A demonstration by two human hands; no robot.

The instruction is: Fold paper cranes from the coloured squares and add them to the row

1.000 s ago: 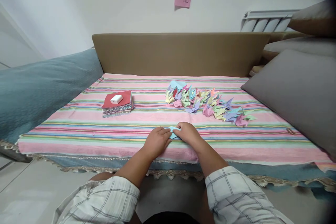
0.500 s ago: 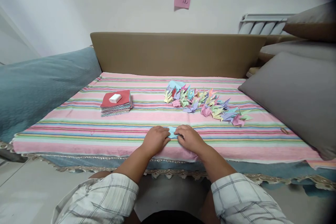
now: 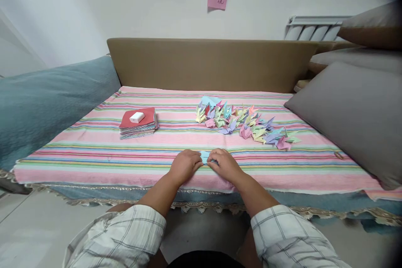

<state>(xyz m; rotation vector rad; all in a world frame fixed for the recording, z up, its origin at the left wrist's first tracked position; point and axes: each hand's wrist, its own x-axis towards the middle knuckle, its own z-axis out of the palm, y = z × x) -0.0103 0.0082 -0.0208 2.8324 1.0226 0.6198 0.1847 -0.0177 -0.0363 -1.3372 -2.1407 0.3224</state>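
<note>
A small folded piece of light blue paper point(image 3: 204, 157) lies on the striped cloth near the front of the sofa seat. My left hand point(image 3: 186, 165) grips its left side, with fingers bent and pressed together at the edge. At the right side, my right hand point(image 3: 225, 166) pinches the paper with thumb and fingers. Only the middle of the paper shows between the two hands; its ends are hidden under the fingers. Beyond it lies a group of folded paper cranes point(image 3: 245, 122) in several colours.
To the left is a stack of coloured paper point(image 3: 138, 130) with a white block point(image 3: 137, 117) on top. A light blue paper sheet point(image 3: 210, 101) lies behind the cranes. Grey cushions point(image 3: 348, 113) fill the right end; a small brown object point(image 3: 338, 155) lies near them.
Both hands remain on the blue paper, with the right fingers moved slightly inward over it. The whole view has shifted very slightly.
</note>
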